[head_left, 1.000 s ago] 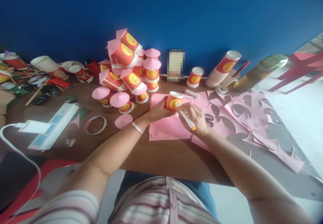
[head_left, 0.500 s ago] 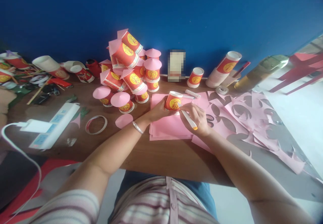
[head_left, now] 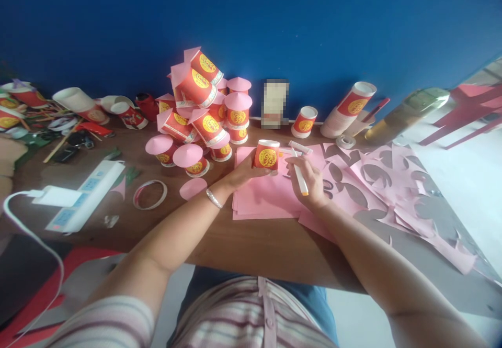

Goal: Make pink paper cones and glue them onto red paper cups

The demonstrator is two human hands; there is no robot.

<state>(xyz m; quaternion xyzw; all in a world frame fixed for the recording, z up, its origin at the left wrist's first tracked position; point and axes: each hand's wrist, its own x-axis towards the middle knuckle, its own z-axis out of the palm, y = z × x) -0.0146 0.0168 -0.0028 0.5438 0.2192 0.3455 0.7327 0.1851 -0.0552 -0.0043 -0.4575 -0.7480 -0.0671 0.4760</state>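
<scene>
My left hand [head_left: 243, 172] is closed around a red paper cup [head_left: 267, 155] with a yellow round emblem, raised a little over a stack of pink paper [head_left: 259, 204]. A white pen with an orange end [head_left: 301, 179], perhaps a marker, is pinched in my right hand [head_left: 314, 180], just right of the cup and apart from it. The pen's tip is too small to make out clearly. Scissors handles [head_left: 328, 187] show partly beside my right hand. Behind the paper lies a white cap-like tube [head_left: 300, 147].
Left of the paper stand several cups with pink cone tops [head_left: 187, 155], piled up. A pink disc [head_left: 193, 188], a tape ring [head_left: 149, 194] and a power strip [head_left: 86, 196] lie further left. Cut pink scraps [head_left: 376, 180], stacked cups [head_left: 356, 99] and a bottle [head_left: 408, 115] are on the right.
The pen has drawn back from the cup toward the right with my right hand. My left hand has turned the cup more upright, its emblem now facing me.
</scene>
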